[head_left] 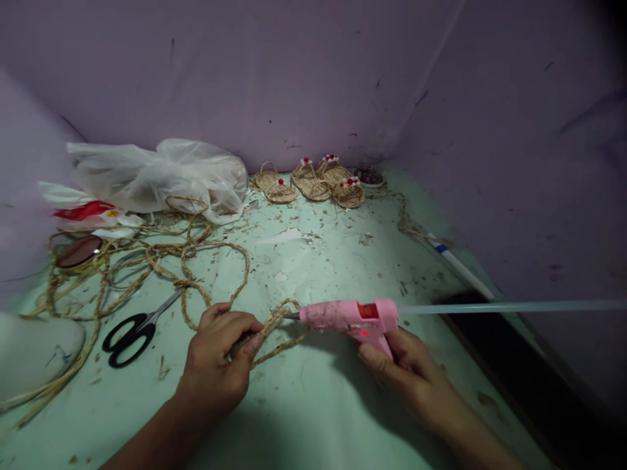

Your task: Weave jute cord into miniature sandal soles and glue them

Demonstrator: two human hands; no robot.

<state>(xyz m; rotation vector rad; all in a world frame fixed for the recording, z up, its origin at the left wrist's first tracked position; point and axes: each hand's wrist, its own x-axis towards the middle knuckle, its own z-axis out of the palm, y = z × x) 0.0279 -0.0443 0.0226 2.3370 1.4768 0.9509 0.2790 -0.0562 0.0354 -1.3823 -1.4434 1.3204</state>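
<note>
My right hand (409, 372) is wrapped round the handle of a pink hot glue gun (337, 316), its red light showing. A long clear glue stick (490, 306) sticks out of the gun's back end. My left hand (223, 356) pinches a braided straw rope (274, 320), folded back on itself. The gun's nozzle points left and meets the rope just beyond my left fingers; whether glue is on it I cannot make out. More of the rope runs from my left hand to a loose tangle of braided rope (196, 251) at the left.
Black-handled scissors (140, 329) lie left of my left hand. White plastic bags (166, 173) rest against the back wall, beside several small woven straw slippers (311, 183) with red and white beads. A dish of beads (369, 176) stands behind. A dark board (519, 372) lies at right.
</note>
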